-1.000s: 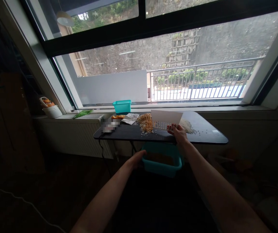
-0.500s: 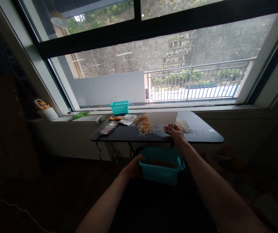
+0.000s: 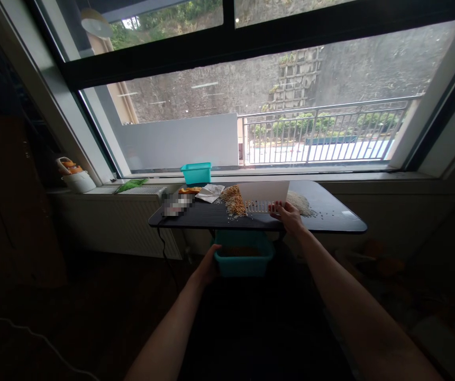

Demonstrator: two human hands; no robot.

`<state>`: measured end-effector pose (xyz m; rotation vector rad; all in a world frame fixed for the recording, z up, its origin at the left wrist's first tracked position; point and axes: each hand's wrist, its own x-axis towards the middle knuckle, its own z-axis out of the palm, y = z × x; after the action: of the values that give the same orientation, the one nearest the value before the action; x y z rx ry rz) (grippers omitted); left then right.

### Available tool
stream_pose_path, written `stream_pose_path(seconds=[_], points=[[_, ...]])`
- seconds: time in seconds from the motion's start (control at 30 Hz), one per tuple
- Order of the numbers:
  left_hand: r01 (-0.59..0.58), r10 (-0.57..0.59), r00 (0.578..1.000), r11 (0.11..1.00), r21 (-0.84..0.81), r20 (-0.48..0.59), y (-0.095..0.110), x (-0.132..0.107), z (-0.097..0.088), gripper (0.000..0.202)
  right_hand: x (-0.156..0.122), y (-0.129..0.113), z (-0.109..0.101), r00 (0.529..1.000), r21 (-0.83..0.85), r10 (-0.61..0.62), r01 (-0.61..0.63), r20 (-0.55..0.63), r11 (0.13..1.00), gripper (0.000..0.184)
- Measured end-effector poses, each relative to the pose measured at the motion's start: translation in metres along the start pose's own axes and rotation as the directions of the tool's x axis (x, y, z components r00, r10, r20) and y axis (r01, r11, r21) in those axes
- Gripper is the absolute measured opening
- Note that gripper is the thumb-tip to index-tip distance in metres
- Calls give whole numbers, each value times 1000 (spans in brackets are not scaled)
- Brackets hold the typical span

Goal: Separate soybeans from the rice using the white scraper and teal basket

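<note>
My left hand [image 3: 207,267] grips the left end of a teal plastic bin [image 3: 243,262], holding it just under the front edge of the black table [image 3: 330,222]. Some brownish grain lies inside the bin. My right hand [image 3: 289,216] holds a white slotted sieve tray [image 3: 263,197] on the tabletop, by its lower right corner. A heap of yellow corn kernels [image 3: 233,200] lies left of the tray, and a pile of white rice [image 3: 301,203] lies to its right.
A second teal bin [image 3: 196,172] stands on the windowsill. White paper [image 3: 210,193], an orange item [image 3: 189,190] and a blurred object [image 3: 176,205] lie at the table's left. A white pot [image 3: 77,181] and a green bag [image 3: 131,184] sit on the radiator shelf. A cable [image 3: 33,338] crosses the floor.
My left hand has shifted the teal bin leftward under the table edge, closer to the corn pile. The right hand and the white tray have stayed about where they were.
</note>
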<state>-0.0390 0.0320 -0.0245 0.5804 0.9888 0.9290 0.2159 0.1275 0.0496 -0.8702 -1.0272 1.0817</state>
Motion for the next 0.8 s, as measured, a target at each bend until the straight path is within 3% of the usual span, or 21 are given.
stream_pose_path(seconds=[0.8], points=[[-16, 16, 1000, 1000, -9, 17, -2, 1, 0, 45, -3, -2, 1, 999, -51, 1, 0, 32, 999, 25]])
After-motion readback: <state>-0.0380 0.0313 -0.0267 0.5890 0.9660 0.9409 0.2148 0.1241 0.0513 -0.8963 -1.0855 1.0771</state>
